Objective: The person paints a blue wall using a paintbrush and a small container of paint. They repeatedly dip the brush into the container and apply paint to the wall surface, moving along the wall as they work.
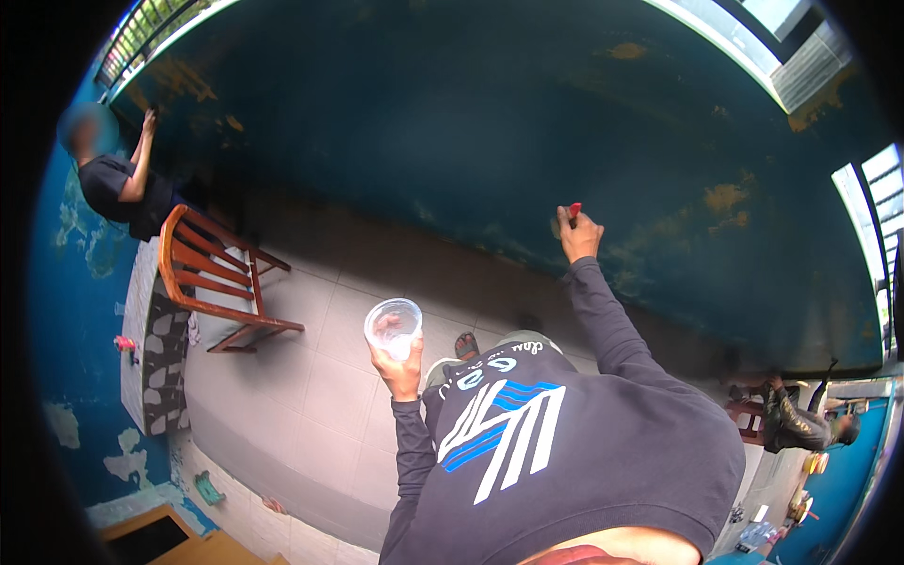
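My left hand is closed around a clear plastic cup, held upright over the tiled floor; a little whitish material shows inside it. With my right arm stretched out, my right hand grips a small red tool against or close to the dark blue wall. The kind of tool cannot be told, and the fingers partly hide it. Brownish and pale worn patches mark the wall around that hand.
A wooden chair stands at the left beside a counter. One person reaches to the wall at the far left; another person sits at the far right. A green object lies at the lower left.
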Action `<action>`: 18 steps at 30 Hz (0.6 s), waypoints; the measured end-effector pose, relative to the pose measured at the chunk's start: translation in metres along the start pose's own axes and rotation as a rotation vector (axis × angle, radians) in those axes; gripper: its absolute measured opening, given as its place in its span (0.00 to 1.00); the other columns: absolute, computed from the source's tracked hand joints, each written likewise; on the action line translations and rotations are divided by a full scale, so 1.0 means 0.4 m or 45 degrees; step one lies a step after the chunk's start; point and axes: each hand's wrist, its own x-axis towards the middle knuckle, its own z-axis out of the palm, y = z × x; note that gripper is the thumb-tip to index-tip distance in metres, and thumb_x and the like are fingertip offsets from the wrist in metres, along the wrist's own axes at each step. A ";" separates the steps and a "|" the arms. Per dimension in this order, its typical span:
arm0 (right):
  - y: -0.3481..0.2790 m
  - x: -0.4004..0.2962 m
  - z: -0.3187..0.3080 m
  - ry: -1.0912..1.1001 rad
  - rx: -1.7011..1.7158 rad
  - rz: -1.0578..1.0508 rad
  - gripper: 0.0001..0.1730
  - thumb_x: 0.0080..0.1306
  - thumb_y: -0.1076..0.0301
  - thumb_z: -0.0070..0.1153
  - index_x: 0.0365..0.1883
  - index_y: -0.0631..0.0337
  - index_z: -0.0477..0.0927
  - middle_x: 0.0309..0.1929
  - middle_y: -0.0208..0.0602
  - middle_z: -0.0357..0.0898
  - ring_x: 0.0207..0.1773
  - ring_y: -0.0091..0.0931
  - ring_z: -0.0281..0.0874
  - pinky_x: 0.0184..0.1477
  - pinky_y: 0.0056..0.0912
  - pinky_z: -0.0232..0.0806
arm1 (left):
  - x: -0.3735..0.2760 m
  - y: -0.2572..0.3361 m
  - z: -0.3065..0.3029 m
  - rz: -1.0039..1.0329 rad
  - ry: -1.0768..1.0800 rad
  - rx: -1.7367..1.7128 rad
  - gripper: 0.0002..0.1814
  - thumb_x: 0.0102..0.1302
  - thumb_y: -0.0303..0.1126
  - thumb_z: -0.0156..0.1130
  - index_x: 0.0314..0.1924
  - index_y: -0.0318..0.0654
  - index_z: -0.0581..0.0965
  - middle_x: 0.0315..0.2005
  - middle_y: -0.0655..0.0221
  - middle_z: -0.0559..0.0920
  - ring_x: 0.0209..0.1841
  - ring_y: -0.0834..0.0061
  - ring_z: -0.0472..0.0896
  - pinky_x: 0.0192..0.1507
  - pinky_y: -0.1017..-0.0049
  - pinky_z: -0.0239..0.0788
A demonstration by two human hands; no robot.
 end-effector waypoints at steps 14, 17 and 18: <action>-0.139 0.129 -0.185 0.342 2.112 0.460 0.22 0.73 0.61 0.54 0.59 0.66 0.78 0.41 0.44 0.87 0.25 0.26 0.83 0.29 0.26 0.74 | 0.084 -0.011 -0.001 0.004 -0.172 -0.012 0.31 0.60 0.28 0.73 0.62 0.32 0.70 0.52 0.61 0.79 0.55 0.66 0.78 0.61 0.67 0.68; -0.162 0.155 -0.222 0.381 2.229 0.341 0.24 0.74 0.59 0.50 0.62 0.66 0.76 0.45 0.46 0.86 0.27 0.26 0.83 0.31 0.26 0.76 | 0.103 0.016 0.011 0.001 -0.188 -0.035 0.31 0.60 0.27 0.72 0.62 0.32 0.70 0.52 0.61 0.79 0.55 0.66 0.78 0.61 0.67 0.67; -0.174 0.160 -0.231 0.379 2.264 0.307 0.25 0.75 0.59 0.49 0.63 0.66 0.75 0.46 0.47 0.86 0.27 0.26 0.83 0.31 0.26 0.76 | 0.104 0.022 0.008 -0.011 -0.174 -0.033 0.30 0.60 0.26 0.71 0.60 0.32 0.71 0.52 0.61 0.79 0.55 0.66 0.78 0.61 0.68 0.68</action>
